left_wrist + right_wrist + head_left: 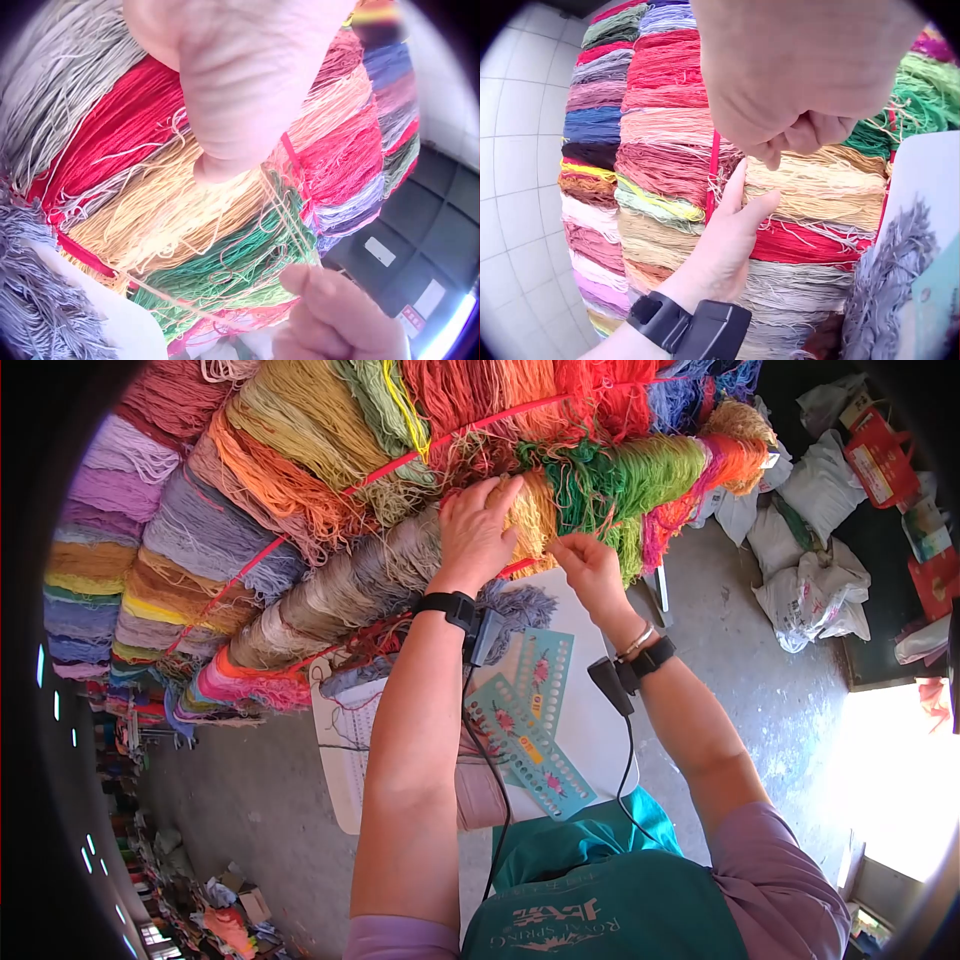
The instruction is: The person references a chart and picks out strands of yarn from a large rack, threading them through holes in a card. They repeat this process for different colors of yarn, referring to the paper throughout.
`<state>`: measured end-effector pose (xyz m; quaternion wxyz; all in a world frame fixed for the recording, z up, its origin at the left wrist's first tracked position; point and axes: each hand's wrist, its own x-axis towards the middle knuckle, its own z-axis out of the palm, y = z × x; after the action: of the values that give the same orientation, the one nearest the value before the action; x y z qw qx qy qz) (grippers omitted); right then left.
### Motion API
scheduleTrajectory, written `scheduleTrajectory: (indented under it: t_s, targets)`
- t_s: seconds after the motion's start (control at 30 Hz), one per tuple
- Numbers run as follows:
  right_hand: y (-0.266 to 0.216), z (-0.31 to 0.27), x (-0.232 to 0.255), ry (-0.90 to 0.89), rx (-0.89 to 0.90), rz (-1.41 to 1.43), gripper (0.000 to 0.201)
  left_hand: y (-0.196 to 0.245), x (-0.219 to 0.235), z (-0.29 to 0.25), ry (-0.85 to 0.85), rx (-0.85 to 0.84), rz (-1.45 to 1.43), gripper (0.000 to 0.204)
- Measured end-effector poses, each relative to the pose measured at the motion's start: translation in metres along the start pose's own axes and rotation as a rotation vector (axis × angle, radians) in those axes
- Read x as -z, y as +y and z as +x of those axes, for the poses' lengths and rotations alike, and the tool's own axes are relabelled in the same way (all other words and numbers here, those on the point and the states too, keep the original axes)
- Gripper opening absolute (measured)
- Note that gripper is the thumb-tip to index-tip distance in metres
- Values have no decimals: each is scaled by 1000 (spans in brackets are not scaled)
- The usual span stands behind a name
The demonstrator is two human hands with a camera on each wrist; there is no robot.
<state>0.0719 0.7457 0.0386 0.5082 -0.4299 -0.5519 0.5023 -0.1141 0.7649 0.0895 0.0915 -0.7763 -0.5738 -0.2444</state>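
Observation:
A pale yellow thread bundle (531, 510) hangs between green thread (232, 266) and red thread (795, 244). My left hand (478, 532) lies on its upper part, thumb and index finger extended, as the right wrist view shows with the left hand (731, 236) at the bundle's edge. Beside it, my right hand (595, 575) has curled fingers and pinches a thin pale strand (289, 214) that runs out from the yellow bundle, seen in the left wrist view at the right hand (337, 315). The pinching fingertips are partly hidden in the right wrist view.
Many coloured thread bundles (280, 420) hang in rows, crossed by red ties (480, 422). Below is a white table (600, 690) with teal punched cards (545, 670) and a grey-blue thread heap (520, 607). White bags (820, 490) lie on the floor at right.

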Motion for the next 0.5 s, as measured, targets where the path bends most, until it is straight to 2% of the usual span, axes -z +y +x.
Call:
scheduleTrajectory:
  t_s: [0.07,0.17,0.23,0.3,0.37,0.5]
  targets:
    - [-1,-19,15,-45,54,-118,19,0,-2,-2,-4,3,11,71]
    - [-9,-62,58,-213,-59,-129,20,-3,-4,-3,5,-6,31,71]
    - [-22,-93,101,-287,-240,-102,20,-5,-3,1,13,-14,59,72]
    - [-8,-133,157,-179,-441,-83,17,-2,-2,1,6,-20,70,73]
    - [16,-188,227,-56,-547,98,12,2,-3,-1,5,-25,69,73]
    - [65,-333,361,535,-747,33,8,5,-1,-2,-5,-37,96,75]
